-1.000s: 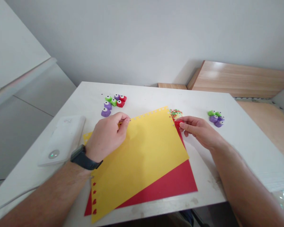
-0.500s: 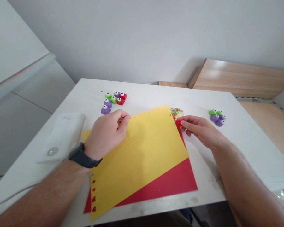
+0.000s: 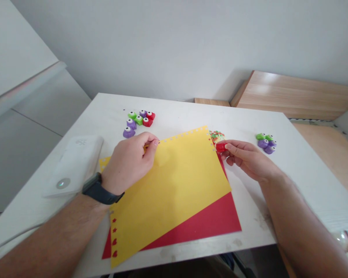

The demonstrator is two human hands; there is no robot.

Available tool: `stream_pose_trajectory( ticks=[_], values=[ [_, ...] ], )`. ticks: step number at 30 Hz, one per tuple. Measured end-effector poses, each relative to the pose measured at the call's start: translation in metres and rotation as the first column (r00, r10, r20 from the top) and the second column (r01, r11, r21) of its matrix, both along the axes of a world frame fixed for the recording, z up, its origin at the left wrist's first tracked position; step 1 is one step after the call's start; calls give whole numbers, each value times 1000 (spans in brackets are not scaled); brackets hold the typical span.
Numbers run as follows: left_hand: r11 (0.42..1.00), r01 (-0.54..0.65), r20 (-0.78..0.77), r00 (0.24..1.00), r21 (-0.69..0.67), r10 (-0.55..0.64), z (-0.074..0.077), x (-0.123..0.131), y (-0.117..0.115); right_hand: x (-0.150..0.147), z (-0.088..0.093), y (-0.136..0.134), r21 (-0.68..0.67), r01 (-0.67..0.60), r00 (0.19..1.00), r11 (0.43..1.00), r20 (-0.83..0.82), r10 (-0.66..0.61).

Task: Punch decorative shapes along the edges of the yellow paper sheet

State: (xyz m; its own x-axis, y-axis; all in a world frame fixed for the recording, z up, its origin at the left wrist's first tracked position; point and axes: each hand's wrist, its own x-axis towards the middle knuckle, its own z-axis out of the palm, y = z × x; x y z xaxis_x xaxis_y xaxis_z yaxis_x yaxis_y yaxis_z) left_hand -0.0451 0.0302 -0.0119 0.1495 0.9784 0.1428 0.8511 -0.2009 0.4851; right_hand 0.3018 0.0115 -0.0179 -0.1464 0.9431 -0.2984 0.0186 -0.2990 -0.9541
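Observation:
A yellow sheet of paper (image 3: 179, 173) lies skewed over a red sheet (image 3: 203, 224); small shapes are punched along its left, top and right edges. My left hand (image 3: 136, 158), with a dark watch on the wrist, pinches the yellow sheet's top edge. Between the thumb and fingers of my right hand (image 3: 240, 156) is a red craft punch (image 3: 220, 147), placed at the sheet's right edge below the upper right corner. Whether paper sits in its slot is hard to see. Behind it lies a pile of coloured paper cut-outs (image 3: 217, 136).
Several purple, green and red craft punches (image 3: 138, 120) are grouped at the back left of the white table (image 3: 176, 114). More green and purple punches (image 3: 266, 143) sit at the right. A white device (image 3: 75, 164) with a cable (image 3: 17, 235) stands on the left.
The red punch now shows more of its body at the paper's right edge, and my right fingers have shifted slightly on it. My left hand keeps its pinch; the view has moved slightly.

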Motion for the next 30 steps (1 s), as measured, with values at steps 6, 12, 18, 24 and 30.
stream_pose_trajectory(
  ticks=[6, 12, 18, 24, 30],
  values=[
    [1000, -3, -11, 1000, 0, 3, 0, 0, 0, -1, 0, -1, 73, -23, 999, 997, 24, 21],
    [1000, 7, -12, 1000, -15, -7, 2, 0, -2, -4, 0, 0, 181, -86, 988, 980, 143, 60],
    [999, 15, -13, 1000, -40, -16, 8, 1, -5, -7, -2, 1, 127, -22, 986, 992, 169, 0],
    [1000, 8, -3, 1000, -13, -8, 3, 1, -2, -6, -2, 2, 141, -18, 988, 990, 156, -4],
    [1000, 2, -17, 1000, 8, -2, 0, -1, -1, -4, -1, 1, 178, -101, 982, 979, 173, 70]
  ],
)
